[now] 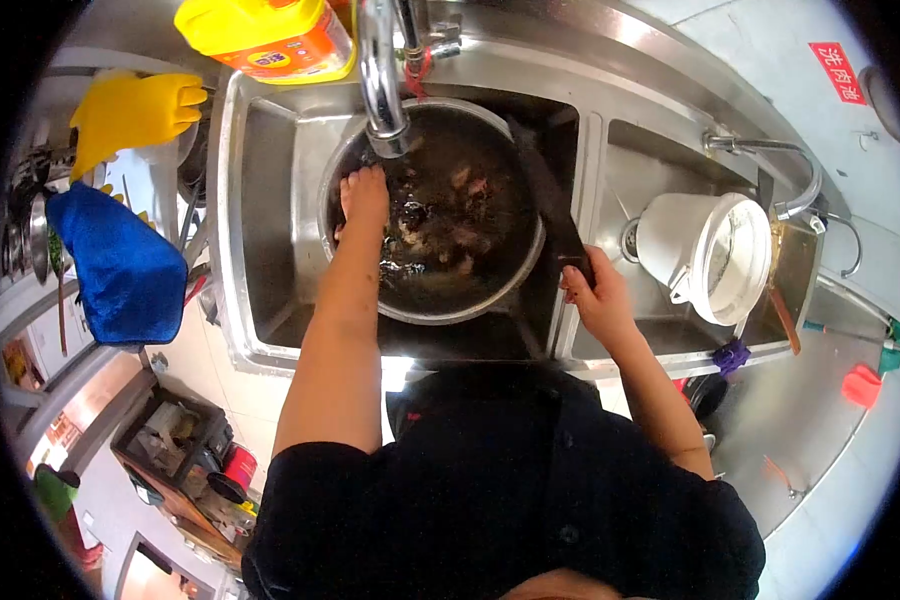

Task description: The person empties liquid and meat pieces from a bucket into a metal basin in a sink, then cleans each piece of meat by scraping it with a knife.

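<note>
A round metal basin (pixel 453 318) in the left sink holds dark water with several brownish, meat-like pieces (pixel 465 225) in it. Over the basin's left side, my left hand (pixel 363 193) reaches down beside the faucet, with its fingers curled. What those fingers hold, if anything, is hidden. At the sink's right edge, my right hand (pixel 602 295) is closed around the near end of a long, flat, dark strip (pixel 550 195). This strip slants up and left along the basin's right side; its exact kind is unclear.
A chrome faucet (pixel 382 90) overhangs the basin. Behind it stands a yellow detergent jug (pixel 270 40). The right sink holds a white bucket (pixel 675 245) under another faucet (pixel 770 147). At left hang a yellow rubber glove (pixel 130 115) and a blue cloth (pixel 120 260).
</note>
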`<state>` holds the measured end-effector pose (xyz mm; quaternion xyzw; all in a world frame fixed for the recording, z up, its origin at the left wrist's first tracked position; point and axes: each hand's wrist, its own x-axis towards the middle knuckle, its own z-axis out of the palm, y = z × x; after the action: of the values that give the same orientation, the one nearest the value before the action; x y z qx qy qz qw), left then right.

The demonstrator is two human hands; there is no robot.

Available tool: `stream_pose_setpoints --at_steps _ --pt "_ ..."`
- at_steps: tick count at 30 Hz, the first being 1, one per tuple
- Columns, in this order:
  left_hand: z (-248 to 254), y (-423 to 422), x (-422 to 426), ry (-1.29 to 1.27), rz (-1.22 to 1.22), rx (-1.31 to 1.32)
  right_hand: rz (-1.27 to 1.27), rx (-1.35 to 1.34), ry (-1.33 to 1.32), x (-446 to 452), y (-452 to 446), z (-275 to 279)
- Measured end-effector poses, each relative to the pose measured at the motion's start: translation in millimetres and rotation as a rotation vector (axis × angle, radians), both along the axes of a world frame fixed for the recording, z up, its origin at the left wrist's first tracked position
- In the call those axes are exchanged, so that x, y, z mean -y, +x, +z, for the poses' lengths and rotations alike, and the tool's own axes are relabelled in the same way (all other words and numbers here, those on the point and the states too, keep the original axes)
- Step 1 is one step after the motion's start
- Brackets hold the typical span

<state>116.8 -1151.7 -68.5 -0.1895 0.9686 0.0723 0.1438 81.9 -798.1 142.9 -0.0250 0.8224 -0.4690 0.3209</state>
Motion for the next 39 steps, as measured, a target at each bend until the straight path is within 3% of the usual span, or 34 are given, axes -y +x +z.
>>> stream_pose_setpoints --at_steps 3,7,10,11,15,19,23,26,28,30,32,35,39 --pt "26 3 -17 0.151 0.171 0.229 0.049 0.057 -0.029 2 1 -5" --pt "19 50 -21 0.616 0.253 -0.294 0.083 0.037 -0.010 14 7 -2" --pt "137 63 -50 1.349 0.884 -0.232 0.167 -0.066 0.002 23 17 -4" --pt "152 73 -54 1.482 0.908 -0.289 0.190 -0.098 -0.002 28 21 0" --pt "205 102 -68 1.487 0.785 -0.367 0.407 -0.416 -0.135 53 29 26" --pt "233 112 -94 1.013 0.537 -0.563 0.561 -0.810 -0.045 73 17 52" --pt "268 112 -110 0.889 0.556 -0.691 0.538 -0.889 -0.014 79 39 69" --pt "270 115 -111 0.896 0.549 -0.805 0.752 -0.919 -0.036 73 61 87" --pt "276 118 -112 0.880 0.510 -0.811 0.591 -1.038 -0.161 69 49 80" --pt "282 117 -116 0.885 0.513 -0.837 0.494 -1.004 -0.038 66 35 95" --pt "287 111 -120 0.895 0.512 -0.875 0.514 -0.951 -0.006 68 46 104" --pt "285 112 -120 0.686 0.421 -0.866 0.628 -0.956 -0.129 66 69 102" --pt "289 116 -123 0.690 0.445 -0.852 0.453 -1.017 -0.030 62 40 106"
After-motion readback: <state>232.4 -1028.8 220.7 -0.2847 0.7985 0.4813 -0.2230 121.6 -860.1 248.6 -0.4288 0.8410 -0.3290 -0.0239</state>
